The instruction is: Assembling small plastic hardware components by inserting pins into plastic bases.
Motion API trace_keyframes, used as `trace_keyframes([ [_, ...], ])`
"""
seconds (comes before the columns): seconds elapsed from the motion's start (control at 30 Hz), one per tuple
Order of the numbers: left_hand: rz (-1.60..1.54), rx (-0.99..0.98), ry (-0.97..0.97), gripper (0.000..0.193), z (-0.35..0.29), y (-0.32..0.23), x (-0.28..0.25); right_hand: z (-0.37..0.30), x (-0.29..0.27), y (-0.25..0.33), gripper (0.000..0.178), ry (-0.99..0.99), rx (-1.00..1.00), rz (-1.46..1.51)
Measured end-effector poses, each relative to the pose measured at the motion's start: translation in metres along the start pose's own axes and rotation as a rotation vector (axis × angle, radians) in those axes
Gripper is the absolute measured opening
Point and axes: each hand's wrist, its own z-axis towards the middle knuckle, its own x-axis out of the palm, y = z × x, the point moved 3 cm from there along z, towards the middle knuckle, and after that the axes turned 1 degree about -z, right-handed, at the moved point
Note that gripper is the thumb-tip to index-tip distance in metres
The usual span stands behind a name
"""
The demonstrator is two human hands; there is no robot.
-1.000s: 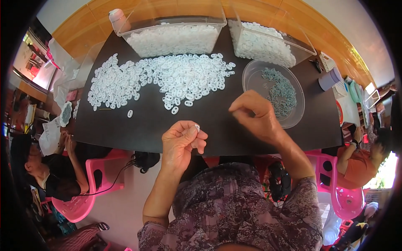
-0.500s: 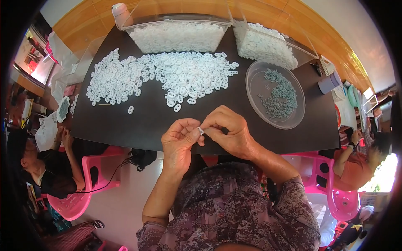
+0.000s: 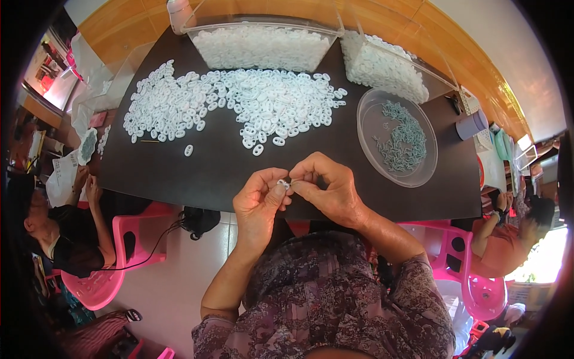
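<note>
Two clear plastic rectangular bins (image 3: 263,25) (image 3: 441,85) stand on one dark-topped table (image 3: 206,179), with one round clear plastic tray (image 3: 372,128). White oval two-holed plastic pieces (image 3: 281,99) and small grey-green pieces (image 3: 412,140) are too many to count; one white oval piece (image 3: 189,150) lies apart. There is one lavender cylindrical container (image 3: 471,125) and one thin yellow stick (image 3: 150,141).

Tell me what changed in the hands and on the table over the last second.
The right hand moved left and toward the body, from beside the clear round tub to the small white piece at the left fingertips; whether it grips anything is too small to tell. The left hand kept its hold; the white pile and the lone white piece stayed put.
</note>
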Motion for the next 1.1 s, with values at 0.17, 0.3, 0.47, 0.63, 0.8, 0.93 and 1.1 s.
trace_keyframes([
  [0.17,0.126,0.092,-0.002,0.026,-0.004,-0.003,0.001,0.000,0.001,0.000,0.013,0.018,0.001,-0.016],
  [0.3,0.339,0.191,0.029,0.031,-0.005,-0.006,0.000,0.000,0.001,0.000,0.013,0.041,-0.012,-0.055],
  [0.47,0.453,0.250,0.023,0.032,-0.005,-0.009,-0.002,0.001,0.000,-0.001,0.014,0.056,-0.068,-0.077],
  [0.63,0.509,0.271,0.022,0.032,-0.005,-0.011,-0.003,0.001,-0.001,-0.004,0.014,0.052,-0.094,-0.076],
  [0.8,0.552,0.283,0.030,0.035,-0.006,-0.010,-0.003,0.001,0.002,-0.005,0.013,0.073,-0.081,-0.075],
  [0.93,0.608,0.261,0.073,0.037,-0.006,-0.010,-0.004,0.002,0.002,-0.005,0.013,0.092,-0.081,-0.092],
  [1.1,0.700,0.312,0.079,0.040,-0.006,-0.013,-0.003,0.002,0.003,-0.004,0.012,0.106,-0.065,-0.061],
])
